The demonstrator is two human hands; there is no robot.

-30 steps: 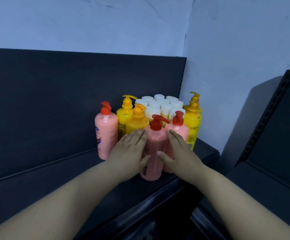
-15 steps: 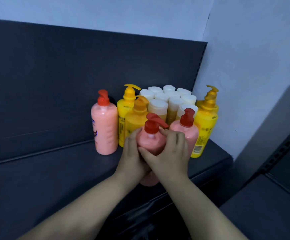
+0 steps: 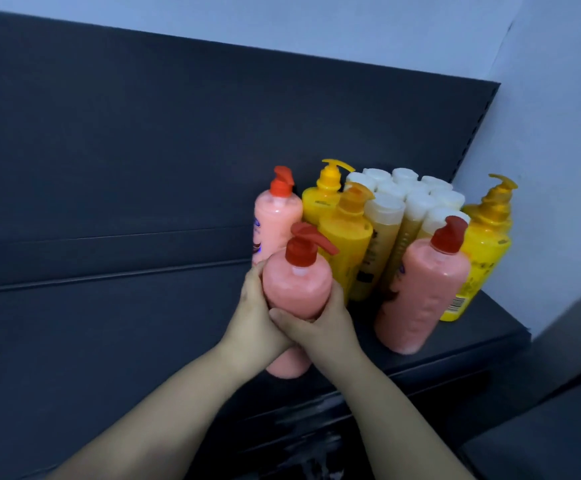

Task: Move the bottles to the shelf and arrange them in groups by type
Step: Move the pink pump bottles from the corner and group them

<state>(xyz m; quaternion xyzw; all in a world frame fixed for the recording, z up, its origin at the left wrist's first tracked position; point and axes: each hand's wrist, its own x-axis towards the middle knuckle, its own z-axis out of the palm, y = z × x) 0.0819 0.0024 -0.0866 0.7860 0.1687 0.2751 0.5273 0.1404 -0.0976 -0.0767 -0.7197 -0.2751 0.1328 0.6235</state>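
Three pink pump bottles (image 3: 277, 220) counted on the shelf (image 3: 109, 323); at least three yellow pump bottles (image 3: 346, 244); roughly ten white-capped bottles (image 3: 384, 209) packed behind. Clasped the front pink bottle (image 3: 296, 289) with left grip (image 3: 251, 317) and right grip (image 3: 320, 327), fingers wrapped close round its middle, near the shelf's front edge.

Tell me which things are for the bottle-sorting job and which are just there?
For the job: held pink bottle, left hand, right hand, other pink bottles, yellow pump bottles, white-capped bottles, shelf.
Just there: wall, dark unit at bottom right.
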